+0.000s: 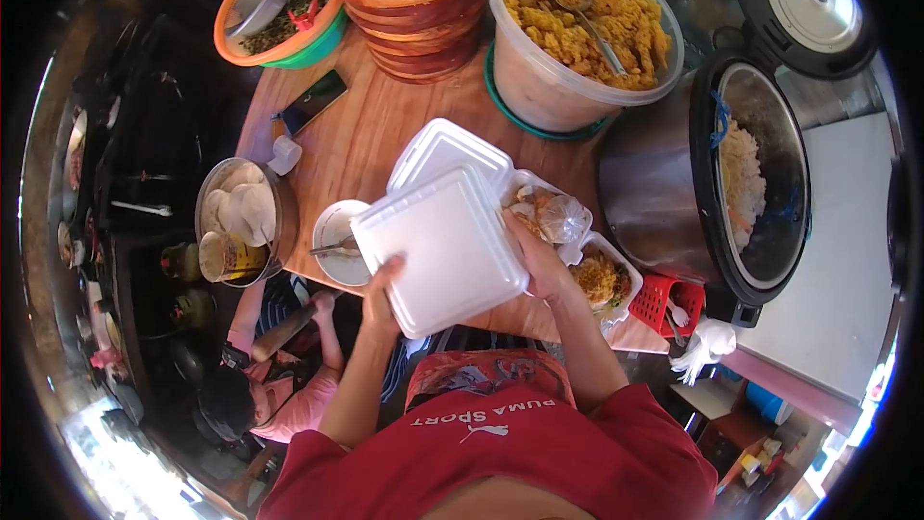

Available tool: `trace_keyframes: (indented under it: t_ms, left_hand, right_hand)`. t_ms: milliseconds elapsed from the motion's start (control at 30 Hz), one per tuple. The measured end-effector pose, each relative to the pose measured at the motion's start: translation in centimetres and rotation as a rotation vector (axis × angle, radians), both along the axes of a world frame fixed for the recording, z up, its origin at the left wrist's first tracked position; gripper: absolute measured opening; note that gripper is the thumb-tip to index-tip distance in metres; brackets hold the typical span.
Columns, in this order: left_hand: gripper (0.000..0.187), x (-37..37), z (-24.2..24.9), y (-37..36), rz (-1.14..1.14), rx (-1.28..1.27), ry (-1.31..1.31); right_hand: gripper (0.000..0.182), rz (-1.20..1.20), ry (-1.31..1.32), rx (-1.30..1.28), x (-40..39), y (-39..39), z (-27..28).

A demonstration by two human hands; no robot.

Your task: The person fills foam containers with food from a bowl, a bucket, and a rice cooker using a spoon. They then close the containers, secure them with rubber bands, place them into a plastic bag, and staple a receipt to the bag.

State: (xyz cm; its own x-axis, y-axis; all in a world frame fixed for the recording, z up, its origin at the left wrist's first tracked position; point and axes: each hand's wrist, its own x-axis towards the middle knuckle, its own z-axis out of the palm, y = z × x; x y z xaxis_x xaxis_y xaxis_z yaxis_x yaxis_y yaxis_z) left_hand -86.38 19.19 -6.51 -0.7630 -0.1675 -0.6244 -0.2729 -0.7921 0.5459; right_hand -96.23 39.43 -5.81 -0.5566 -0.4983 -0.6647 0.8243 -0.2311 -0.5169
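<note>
- Head view: worn on the head, facing forward and down — wide, round-edged.
- Near: shirt (500,438) lowest, left hand (382,294) and right hand (539,268) mid-frame.
- Beyond: table (385,116).

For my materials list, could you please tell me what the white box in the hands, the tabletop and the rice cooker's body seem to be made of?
White box: probably foam plastic, satin-smooth, judging by its opaque, moulded edges. Tabletop: wood or wood-look laminate, slightly glossy, with visible grain. Rice cooker's body: apparently metal, perhaps steel, given its grey sheen.
</note>
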Motion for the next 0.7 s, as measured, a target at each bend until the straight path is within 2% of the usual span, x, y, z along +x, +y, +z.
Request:
trace_keyframes:
  t_ms: [100, 133, 167, 233, 300, 367, 433, 467, 500, 567, 600, 667, 700]
  left_hand:
    - [0.067, 3.7, -0.9, 2.8, 0.081, -0.019, -0.113]
    - [0.069, 4.9, -0.3, 3.9, 0.078, -0.006, -0.105]
    - [0.067, 6.8, -1.7, 4.5, 0.019, -0.098, -0.023]
    - [0.082, 8.9, -1.0, 5.2, 0.051, 0.014, 0.107]
    - [0.099, 9.9, -0.4, 4.0, 0.129, 0.45, 0.192]
    - [0.114, 9.9, 0.0, 2.8, -0.032, 0.403, 0.12]
    - [0.118, 9.0, 0.1, 1.1, -0.188, 0.38, 0.143]
    - [0.121, 8.1, 0.4, 0.6, -0.29, 0.29, 0.148]
    - [0.124, 7.6, 0.4, -0.2, -0.428, 0.172, 0.125]
    - [0.126, 6.4, 0.7, -1.4, -0.592, 0.135, 0.055]
    - [0.126, 5.9, 0.6, -2.2, -0.663, 0.136, 0.048]
    - [0.127, 4.8, 0.0, -4.0, -0.806, 0.128, 0.037]
    - [0.119, 4.3, -0.2, -4.6, -0.788, 0.127, 0.014]
  right_hand:
    - [0.055, 0.066, 0.066, 0.113, 0.0, 1.2, 0.3]
    - [0.051, 0.071, 0.09, 0.158, 0.1, 1.5, 0.4]
    - [0.051, 0.154, 0.081, 0.174, 0.0, 2.0, 0.4]
    - [0.051, 0.318, 0.065, 0.206, -0.4, 3.4, 0.0]
    - [0.048, 0.436, 0.047, 0.159, -0.6, 4.0, -0.3]
    - [0.049, 0.533, 0.115, 0.164, -0.3, 4.0, 0.2]
    - [0.047, 0.678, 0.278, 0.18, -0.3, 3.5, 0.5]
    - [0.046, 0.748, 0.364, 0.189, -0.5, 3.2, 0.7]
    - [0.045, 0.873, 0.563, 0.185, -0.7, 2.8, 0.8]
    - [0.044, 1.115, 0.964, 0.176, -1.4, 1.9, 0.7]
    - [0.041, 1.216, 1.009, 0.129, -2.0, 1.5, 0.0]
    - [0.042, 1.312, 1.274, -0.028, -2.7, -0.1, -1.0]
    - [0.042, 1.356, 1.409, -0.11, -2.9, -1.2, -0.9]
